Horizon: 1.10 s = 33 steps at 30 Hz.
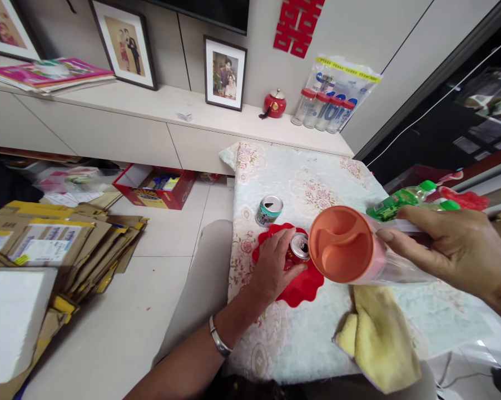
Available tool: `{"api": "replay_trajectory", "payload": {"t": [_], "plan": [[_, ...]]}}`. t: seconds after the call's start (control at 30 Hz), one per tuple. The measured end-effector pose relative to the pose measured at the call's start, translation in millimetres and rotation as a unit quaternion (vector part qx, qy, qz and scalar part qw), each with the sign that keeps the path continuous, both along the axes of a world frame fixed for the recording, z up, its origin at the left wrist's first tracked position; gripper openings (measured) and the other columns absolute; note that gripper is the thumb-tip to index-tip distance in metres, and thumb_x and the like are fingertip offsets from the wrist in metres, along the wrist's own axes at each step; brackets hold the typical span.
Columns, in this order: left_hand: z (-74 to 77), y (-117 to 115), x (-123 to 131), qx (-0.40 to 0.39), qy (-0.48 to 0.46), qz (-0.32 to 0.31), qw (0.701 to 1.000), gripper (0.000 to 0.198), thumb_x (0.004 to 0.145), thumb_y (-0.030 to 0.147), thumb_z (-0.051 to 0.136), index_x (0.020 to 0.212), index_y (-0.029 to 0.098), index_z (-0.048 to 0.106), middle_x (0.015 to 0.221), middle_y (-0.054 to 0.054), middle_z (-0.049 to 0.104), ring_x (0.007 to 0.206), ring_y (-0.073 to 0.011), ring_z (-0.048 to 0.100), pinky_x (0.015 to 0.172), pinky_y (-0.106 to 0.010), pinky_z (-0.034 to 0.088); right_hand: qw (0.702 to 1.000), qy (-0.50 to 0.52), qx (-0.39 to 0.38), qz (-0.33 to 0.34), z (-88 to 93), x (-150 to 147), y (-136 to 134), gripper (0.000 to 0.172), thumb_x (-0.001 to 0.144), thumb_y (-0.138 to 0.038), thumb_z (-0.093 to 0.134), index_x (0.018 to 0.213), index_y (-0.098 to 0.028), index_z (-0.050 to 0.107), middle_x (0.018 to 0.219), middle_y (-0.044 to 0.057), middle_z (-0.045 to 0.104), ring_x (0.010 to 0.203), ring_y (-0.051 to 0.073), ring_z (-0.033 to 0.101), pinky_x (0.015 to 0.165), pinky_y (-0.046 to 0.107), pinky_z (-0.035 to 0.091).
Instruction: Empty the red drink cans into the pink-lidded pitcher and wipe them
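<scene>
My left hand (275, 264) is wrapped round a red drink can (300, 247) that stands on a red scalloped plate (302, 286) on the table. My right hand (446, 247) grips a clear tumbler with an orange lid (344, 244), held on its side above the table, the lid facing me. A green-and-silver can (269, 210) with an open top stands just beyond the plate. A yellow cloth (379, 333) lies on the table's near edge under the tumbler.
A floral cloth covers the table (308, 178). Green bottles (400, 199) lie at the right. Flattened cardboard boxes (54, 244) pile on the floor at the left, beside a red box (158, 186). Framed photos, a red pot (274, 104) and jars (323, 110) stand on the far shelf.
</scene>
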<state>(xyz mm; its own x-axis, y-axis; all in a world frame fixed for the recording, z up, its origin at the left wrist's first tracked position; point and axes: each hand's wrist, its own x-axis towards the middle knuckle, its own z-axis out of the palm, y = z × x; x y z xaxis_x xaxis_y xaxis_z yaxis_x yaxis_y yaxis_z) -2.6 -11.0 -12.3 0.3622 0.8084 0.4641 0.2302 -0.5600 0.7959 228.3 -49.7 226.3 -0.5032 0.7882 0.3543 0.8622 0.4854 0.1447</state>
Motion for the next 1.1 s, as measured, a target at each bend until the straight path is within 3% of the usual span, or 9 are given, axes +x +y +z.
{"api": "replay_trajectory", "payload": {"t": [0.23, 0.8, 1.1], "plan": [[1.4, 0.0, 0.0, 0.009, 0.002, 0.002, 1.0, 0.076, 0.088, 0.026, 0.083, 0.155, 0.02, 0.046, 0.15, -0.02, 0.064, 0.138, -0.0373, 0.064, 0.114, -0.06, 0.056, 1.0, 0.01, -0.006, 0.004, 0.8, -2.1, 1.2, 0.06, 0.115, -0.054, 0.045, 0.067, -0.018, 0.044, 0.052, -0.005, 0.034, 0.04, 0.004, 0.035, 0.041, 0.022, 0.025], [2.6, 0.0, -0.2, -0.001, 0.018, 0.003, 1.0, 0.077, 0.089, 0.027, 0.083, 0.156, 0.023, 0.046, 0.151, -0.018, 0.063, 0.14, -0.037, 0.063, 0.117, -0.06, 0.055, 1.0, 0.0, -0.014, -0.002, 2.6, -3.6, 0.7, 0.059, 0.114, -0.055, 0.047, 0.07, -0.016, 0.052, 0.052, -0.005, 0.037, 0.04, 0.004, 0.037, 0.041, 0.022, 0.026], [1.9, -0.5, 0.4, 0.005, 0.015, 0.006, 1.0, 0.077, 0.088, 0.026, 0.083, 0.155, 0.023, 0.045, 0.15, -0.018, 0.064, 0.139, -0.0371, 0.064, 0.115, -0.06, 0.056, 1.0, 0.002, -0.014, -0.01, -0.7, 1.1, 0.1, 0.06, 0.114, -0.055, 0.047, 0.068, -0.017, 0.048, 0.052, -0.005, 0.037, 0.04, 0.004, 0.037, 0.041, 0.021, 0.026]]}}
